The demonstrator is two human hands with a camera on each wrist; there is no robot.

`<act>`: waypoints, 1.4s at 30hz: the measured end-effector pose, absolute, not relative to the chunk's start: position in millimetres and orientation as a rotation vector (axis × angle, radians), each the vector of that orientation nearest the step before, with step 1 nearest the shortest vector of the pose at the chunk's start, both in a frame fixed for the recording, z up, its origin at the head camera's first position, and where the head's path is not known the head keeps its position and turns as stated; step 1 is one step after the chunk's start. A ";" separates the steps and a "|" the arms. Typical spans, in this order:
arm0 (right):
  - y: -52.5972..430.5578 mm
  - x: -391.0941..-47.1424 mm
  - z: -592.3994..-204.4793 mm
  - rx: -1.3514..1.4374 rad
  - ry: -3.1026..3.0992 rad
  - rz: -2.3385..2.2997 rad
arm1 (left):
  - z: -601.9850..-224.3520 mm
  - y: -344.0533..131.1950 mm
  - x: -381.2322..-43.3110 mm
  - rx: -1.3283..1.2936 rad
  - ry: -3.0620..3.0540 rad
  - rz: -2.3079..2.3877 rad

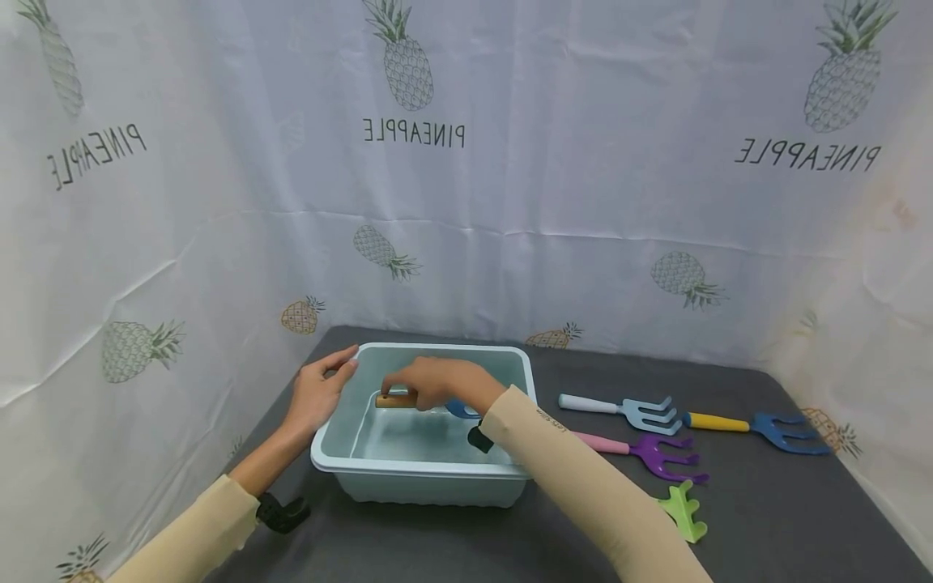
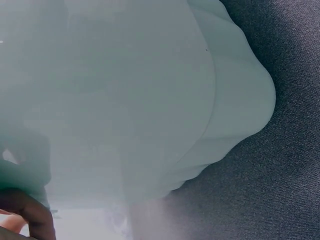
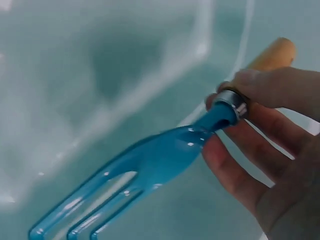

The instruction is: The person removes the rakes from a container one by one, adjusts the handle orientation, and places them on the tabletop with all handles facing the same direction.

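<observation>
A pale green plastic basin (image 1: pixel 437 488) stands on the dark table. At its left side my left hand (image 1: pixel 318 394) grips the rim; its curled fingers (image 2: pixel 35 215) show at the bottom corner of the left wrist view, beside the outer wall. My right hand (image 1: pixel 435 380) is inside the basin and holds a small blue garden hand fork (image 3: pixel 155 155) by its wooden handle, near the metal collar. The fork's prongs point away from the hand, close over the basin floor. In the head view the right forearm covers part of the fork.
To the right lie a light-blue fork with a white handle (image 1: pixel 645 414), a purple fork with a pink handle (image 1: pixel 659 457) and a blue fork with a yellow handle (image 1: pixel 780 431). A green rake head (image 1: pixel 683 510) shows beside the right sleeve. A pineapple-print curtain (image 1: pixel 583 186) surrounds the table.
</observation>
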State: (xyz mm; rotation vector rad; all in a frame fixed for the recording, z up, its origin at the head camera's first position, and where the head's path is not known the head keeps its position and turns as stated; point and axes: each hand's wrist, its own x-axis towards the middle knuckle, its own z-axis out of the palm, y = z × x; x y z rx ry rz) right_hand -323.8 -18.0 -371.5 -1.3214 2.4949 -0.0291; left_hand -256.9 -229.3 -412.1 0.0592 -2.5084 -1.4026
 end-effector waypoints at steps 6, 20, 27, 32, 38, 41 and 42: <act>-13.8 -320.2 -361.8 -1.335 2.510 -0.006 | -413.3 -229.1 -258.4 0.054 -2.510 -1.391; -5.6 -300.8 -316.2 -1.283 2.553 0.087 | -412.7 -230.1 -258.0 0.051 -2.513 -1.418; 2.6 -288.9 -296.1 -1.334 2.562 0.163 | -412.2 -229.9 -257.0 0.056 -2.509 -1.435; 13.3 -279.3 -281.9 -1.335 2.583 0.182 | -411.5 -229.1 -257.0 0.061 -2.508 -1.431; 29.0 -269.7 -271.6 -1.317 2.621 0.201 | -412.2 -228.7 -255.5 0.062 -2.507 -1.420; 38.2 -267.1 -268.9 -1.317 2.640 0.189 | -412.5 -228.2 -254.6 0.060 -2.504 -1.423; 41.5 -266.7 -268.4 -1.313 2.647 0.181 | -412.6 -228.0 -254.4 0.058 -2.504 -1.420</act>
